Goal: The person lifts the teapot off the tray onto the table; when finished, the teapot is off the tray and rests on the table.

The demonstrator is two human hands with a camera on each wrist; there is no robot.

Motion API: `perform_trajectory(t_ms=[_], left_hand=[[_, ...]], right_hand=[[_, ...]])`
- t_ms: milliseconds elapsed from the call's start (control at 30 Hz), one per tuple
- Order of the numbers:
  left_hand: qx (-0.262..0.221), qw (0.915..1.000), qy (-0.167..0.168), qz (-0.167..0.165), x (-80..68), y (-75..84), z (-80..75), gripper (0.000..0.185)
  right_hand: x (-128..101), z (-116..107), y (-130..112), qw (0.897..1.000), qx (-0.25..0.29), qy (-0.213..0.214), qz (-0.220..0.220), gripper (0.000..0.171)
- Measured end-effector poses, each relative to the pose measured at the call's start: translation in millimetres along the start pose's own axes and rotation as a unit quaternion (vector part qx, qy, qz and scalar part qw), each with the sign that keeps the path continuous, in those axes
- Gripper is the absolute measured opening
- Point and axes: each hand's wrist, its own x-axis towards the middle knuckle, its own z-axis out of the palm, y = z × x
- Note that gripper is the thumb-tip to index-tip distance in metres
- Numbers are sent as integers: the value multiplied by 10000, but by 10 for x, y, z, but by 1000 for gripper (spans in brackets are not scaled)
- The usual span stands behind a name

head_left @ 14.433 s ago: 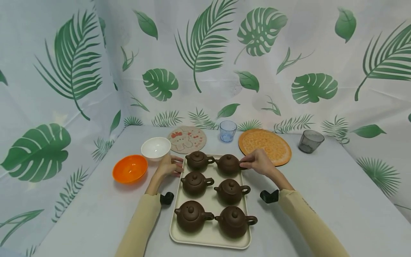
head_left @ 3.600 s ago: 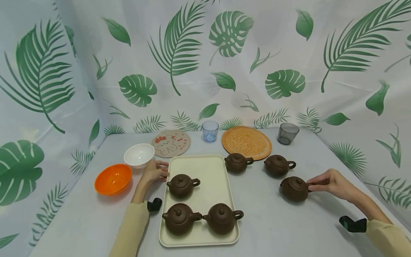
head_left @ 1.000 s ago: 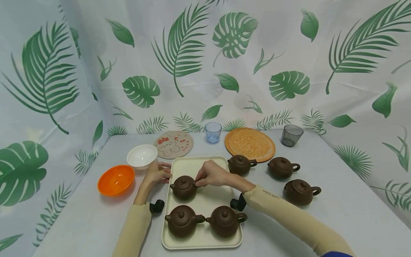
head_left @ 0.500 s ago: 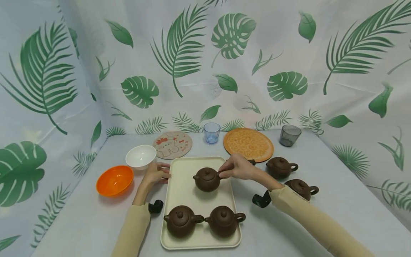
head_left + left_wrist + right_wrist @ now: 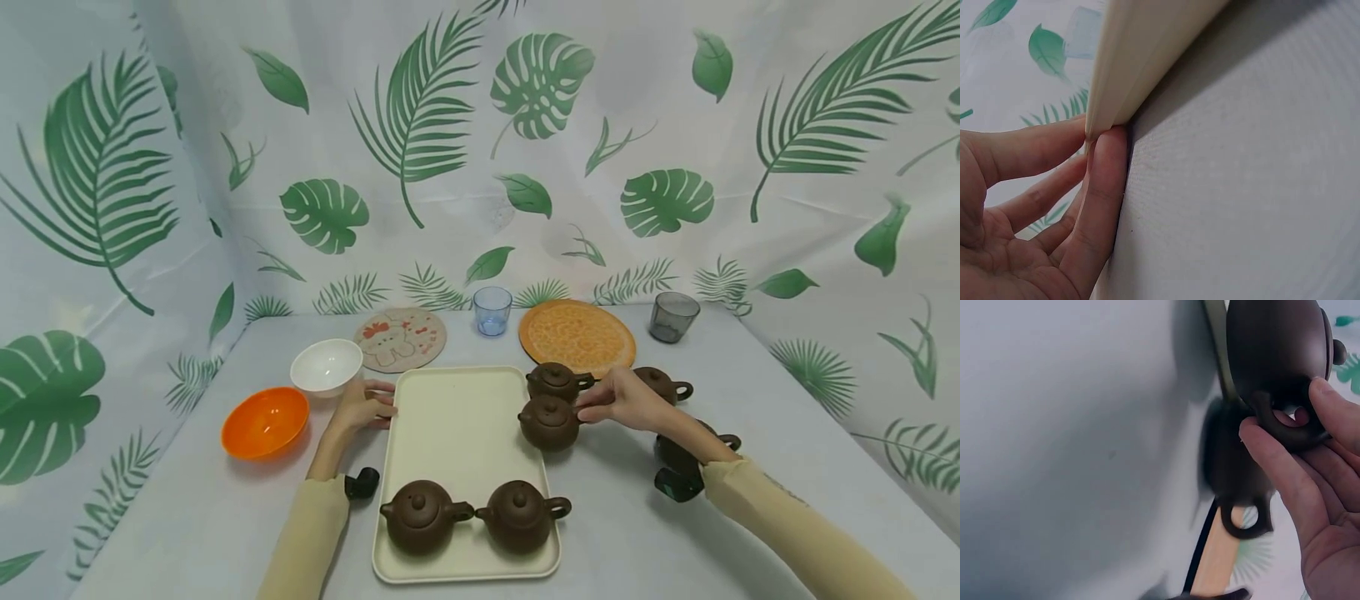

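Observation:
My right hand pinches the handle of a dark brown teapot, which hangs over the right rim of the cream tray. The right wrist view shows thumb and fingers on the handle of this teapot, its body raised off the surface. At the tray's left edge is my left hand; the left wrist view has its thumb and finger pinching the tray rim. Two teapots, a left one and a right one, sit at the tray's near end.
Right of the tray stand a teapot, another and a third partly behind my forearm. White bowl and orange bowl are left. Behind are a rabbit mat, blue glass, orange mat and grey glass.
Three teapots have gone from the tray to the table on the right. My right hand has since lifted a fourth from the tray's left side and carried it right. The left hand stays at the rim.

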Motion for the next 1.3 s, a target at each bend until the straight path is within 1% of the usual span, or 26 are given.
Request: perform_trajectory(t_ms=[133,300,567,667,933,1133,1300], left_hand=[[10,10000,38,-15,-4,5,3,40],[8,10000,70,-36,-7,7,6,40],[9,9999,58,-109,-12,-12,14,40],[5,10000,53,-83,-13,-15,11,40],[-76,9999,52,-67,-14,8,8,40],[-163,9999,-20,4,-16,12,6,42],[-108,9999,-17,-9,-29,25,3,42]], right_hand=[[-88,-44,58,9998,-130,88,102,17],[-136,-74,107,9997,-84,65,222,18],[-193,-45,175,9998,-1,49,175,15],[-200,-45,185,9999,7,18,161,15],[-185,-74,180,9997,-145,-54,171,16],[-165,-71,81,9984,-376,199,360,22],[-116,-24,-86,9955,-584,661,334,24]])
